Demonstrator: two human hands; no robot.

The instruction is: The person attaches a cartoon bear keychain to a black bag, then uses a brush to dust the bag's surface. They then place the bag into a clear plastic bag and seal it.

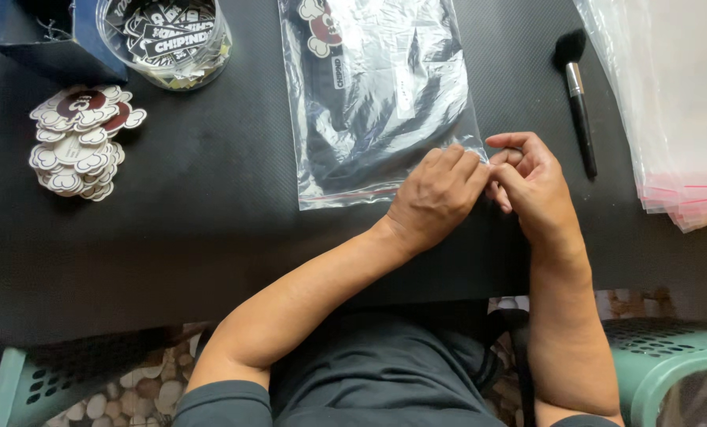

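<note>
Just beyond my fingertips, the clear zip bag [377,95] holds a folded black garment; its printed patch is cut off at the frame's top. My left hand [436,198] and right hand [531,178] pinch the bag's near corner, fingers pressed together, hiding the seal there.

The left hand [436,198] and right hand [531,178] are meeting fingertip to fingertip at the near right corner of the clear zip bag [377,95], which is taking up the middle of the black table [211,237], so the way straight ahead is lying across plastic. To the left, bare table is running wide open between the bag and the pile of die-cut stickers [81,142], though farther back the clear tub [168,35] and dark blue box [49,39] are closing that corner. To the right, only a narrow lane is showing, with the makeup brush [579,103] lying along it and the stack of empty bags [674,111] crowding the table's edge.
</note>
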